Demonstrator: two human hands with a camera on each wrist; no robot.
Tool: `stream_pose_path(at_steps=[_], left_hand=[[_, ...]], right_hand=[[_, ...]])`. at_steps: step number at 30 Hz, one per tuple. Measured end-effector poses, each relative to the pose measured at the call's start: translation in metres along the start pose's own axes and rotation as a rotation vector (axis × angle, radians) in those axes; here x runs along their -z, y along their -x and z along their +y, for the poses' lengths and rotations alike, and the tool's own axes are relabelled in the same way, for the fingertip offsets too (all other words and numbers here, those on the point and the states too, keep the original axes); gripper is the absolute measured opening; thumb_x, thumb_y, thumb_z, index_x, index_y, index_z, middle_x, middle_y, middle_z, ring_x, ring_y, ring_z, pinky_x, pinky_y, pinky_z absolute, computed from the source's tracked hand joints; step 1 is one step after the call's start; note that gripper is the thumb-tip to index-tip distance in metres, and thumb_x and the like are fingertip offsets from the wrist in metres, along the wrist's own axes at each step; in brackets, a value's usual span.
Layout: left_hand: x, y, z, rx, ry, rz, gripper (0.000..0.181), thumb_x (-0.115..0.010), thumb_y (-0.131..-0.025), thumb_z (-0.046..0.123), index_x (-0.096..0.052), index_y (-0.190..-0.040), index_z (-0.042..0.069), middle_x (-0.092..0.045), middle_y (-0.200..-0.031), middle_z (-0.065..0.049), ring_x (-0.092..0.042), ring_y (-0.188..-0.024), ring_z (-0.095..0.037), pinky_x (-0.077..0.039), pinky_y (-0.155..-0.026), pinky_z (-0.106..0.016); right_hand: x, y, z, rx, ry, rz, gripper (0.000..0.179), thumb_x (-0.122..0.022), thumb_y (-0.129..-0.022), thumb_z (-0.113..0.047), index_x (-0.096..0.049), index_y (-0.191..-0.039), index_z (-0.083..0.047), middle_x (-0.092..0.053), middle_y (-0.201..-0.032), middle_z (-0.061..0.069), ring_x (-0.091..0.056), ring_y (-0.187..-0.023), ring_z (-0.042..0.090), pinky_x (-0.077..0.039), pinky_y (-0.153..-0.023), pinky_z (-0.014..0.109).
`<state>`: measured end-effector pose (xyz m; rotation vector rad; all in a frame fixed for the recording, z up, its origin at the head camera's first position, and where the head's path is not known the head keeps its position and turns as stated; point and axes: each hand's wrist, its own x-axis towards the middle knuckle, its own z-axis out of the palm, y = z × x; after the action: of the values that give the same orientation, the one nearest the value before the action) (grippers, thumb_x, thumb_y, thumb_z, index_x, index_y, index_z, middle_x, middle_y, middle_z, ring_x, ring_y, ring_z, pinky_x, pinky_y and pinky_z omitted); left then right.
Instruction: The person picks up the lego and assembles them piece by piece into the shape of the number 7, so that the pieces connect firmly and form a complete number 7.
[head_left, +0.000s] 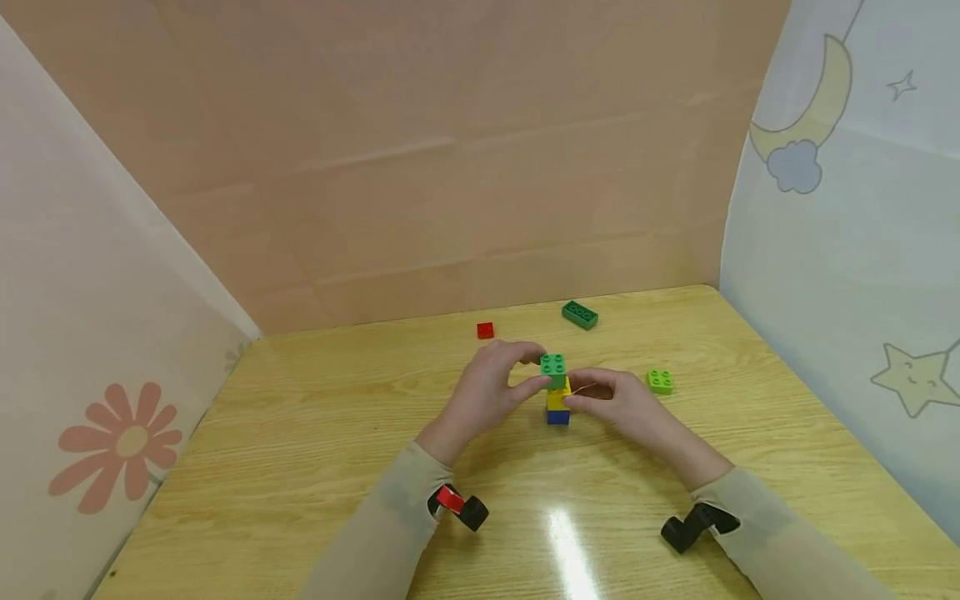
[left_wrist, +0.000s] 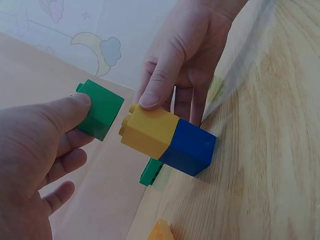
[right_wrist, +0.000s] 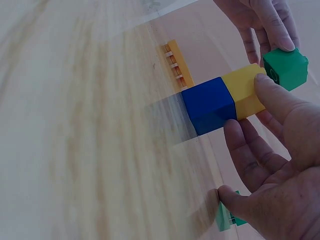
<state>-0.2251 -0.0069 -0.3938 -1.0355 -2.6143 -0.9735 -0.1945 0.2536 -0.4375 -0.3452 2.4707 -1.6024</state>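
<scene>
My left hand [head_left: 491, 385] pinches a green toy building brick [left_wrist: 101, 110] between thumb and fingers. Just below it is a yellow brick [left_wrist: 150, 131], joined on top of a blue brick [left_wrist: 189, 147]; in the left wrist view a small gap separates green from yellow. The fingers and thumb of my right hand [head_left: 618, 402] grip the yellow brick from the right side. The blue brick's base [right_wrist: 207, 105] appears to stand on the table, and the stack is upright.
Behind the hands, a red brick [head_left: 485, 331] and a dark green brick [head_left: 580, 314] lie near the table's back edge. A lime green brick [head_left: 660, 382] sits right of my right hand. Fabric walls [head_left: 450, 167] border the wooden table [head_left: 315, 450] at the back and sides.
</scene>
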Motion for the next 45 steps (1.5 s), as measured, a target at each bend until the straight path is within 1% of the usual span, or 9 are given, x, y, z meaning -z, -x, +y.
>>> stream_pose_path(at_steps=[4, 12, 17, 22, 27, 32, 37, 41, 45], left_hand=[[-0.003, -0.001, 0.001, -0.009, -0.01, -0.008, 0.037, -0.083, -0.103, 0.03, -0.075, -0.135, 0.013, -0.078, -0.128, 0.001, -0.064, -0.116, -0.018, -0.053, -0.1, -0.04], [-0.006, -0.001, 0.003, -0.024, -0.026, -0.01, 0.037, -0.082, -0.103, 0.03, -0.075, -0.134, 0.013, -0.078, -0.126, 0.001, -0.066, -0.114, -0.02, -0.052, -0.101, -0.042], [-0.008, -0.002, 0.003, -0.032, -0.029, -0.007, 0.035, -0.082, -0.103, 0.03, -0.076, -0.133, 0.013, -0.079, -0.126, 0.002, -0.067, -0.113, -0.02, -0.052, -0.101, -0.042], [-0.01, -0.002, 0.002, -0.042, -0.028, -0.002, 0.034, -0.082, -0.103, 0.03, -0.076, -0.131, 0.012, -0.079, -0.125, 0.001, -0.067, -0.113, -0.02, -0.052, -0.099, -0.041], [-0.012, -0.002, 0.001, -0.038, -0.021, 0.0, 0.033, -0.081, -0.104, 0.03, -0.075, -0.132, 0.013, -0.079, -0.124, 0.002, -0.067, -0.113, -0.018, -0.053, -0.099, -0.04], [-0.014, -0.001, -0.001, -0.034, -0.017, -0.002, 0.033, -0.08, -0.105, 0.029, -0.074, -0.133, 0.013, -0.078, -0.123, 0.001, -0.067, -0.112, -0.019, -0.053, -0.099, -0.041], [-0.014, -0.001, -0.001, -0.039, -0.023, 0.008, 0.032, -0.08, -0.105, 0.029, -0.074, -0.132, 0.014, -0.079, -0.119, 0.0, -0.067, -0.108, -0.019, -0.054, -0.093, -0.037], [-0.014, -0.001, -0.001, -0.05, -0.037, 0.011, 0.031, -0.081, -0.104, 0.028, -0.075, -0.131, 0.013, -0.079, -0.119, -0.001, -0.066, -0.103, -0.019, -0.053, -0.09, -0.035], [-0.013, -0.001, 0.001, -0.063, -0.045, 0.012, 0.03, -0.082, -0.103, 0.028, -0.075, -0.129, 0.013, -0.079, -0.119, 0.001, -0.067, -0.101, -0.019, -0.054, -0.09, -0.035]], right_hand=[[0.0, 0.0, -0.001, -0.001, -0.022, -0.002, 0.052, -0.079, -0.106, -0.034, -0.068, -0.148, -0.006, -0.072, -0.14, 0.011, -0.069, -0.127, 0.029, -0.057, -0.102, 0.033], [0.001, 0.001, -0.002, 0.013, -0.025, -0.012, 0.051, -0.078, -0.107, -0.032, -0.068, -0.149, -0.006, -0.072, -0.141, 0.011, -0.069, -0.128, 0.029, -0.057, -0.102, 0.034], [0.002, 0.0, -0.001, 0.033, -0.03, -0.023, 0.049, -0.078, -0.107, -0.03, -0.068, -0.149, -0.006, -0.072, -0.14, 0.011, -0.069, -0.127, 0.029, -0.057, -0.1, 0.032], [0.002, 0.0, -0.001, 0.03, -0.035, -0.024, 0.049, -0.078, -0.107, -0.029, -0.068, -0.149, -0.006, -0.073, -0.14, 0.011, -0.069, -0.128, 0.029, -0.057, -0.1, 0.03], [0.002, 0.001, -0.002, 0.023, -0.027, -0.02, 0.05, -0.078, -0.107, -0.03, -0.067, -0.149, -0.005, -0.072, -0.14, 0.011, -0.069, -0.127, 0.029, -0.057, -0.1, 0.031], [0.002, 0.001, -0.002, 0.022, -0.017, -0.018, 0.052, -0.078, -0.107, -0.031, -0.067, -0.15, -0.005, -0.072, -0.14, 0.012, -0.069, -0.128, 0.029, -0.057, -0.102, 0.036], [0.0, 0.0, -0.002, 0.013, -0.013, -0.008, 0.052, -0.078, -0.106, -0.033, -0.068, -0.149, -0.005, -0.073, -0.139, 0.01, -0.07, -0.127, 0.028, -0.057, -0.104, 0.04], [0.0, 0.0, -0.002, 0.011, -0.02, -0.006, 0.052, -0.079, -0.106, -0.033, -0.068, -0.149, -0.006, -0.073, -0.139, 0.01, -0.07, -0.126, 0.027, -0.057, -0.103, 0.038], [0.001, 0.001, -0.003, 0.012, -0.029, -0.012, 0.053, -0.078, -0.106, -0.033, -0.067, -0.149, -0.005, -0.073, -0.14, 0.011, -0.07, -0.127, 0.028, -0.057, -0.103, 0.035]])
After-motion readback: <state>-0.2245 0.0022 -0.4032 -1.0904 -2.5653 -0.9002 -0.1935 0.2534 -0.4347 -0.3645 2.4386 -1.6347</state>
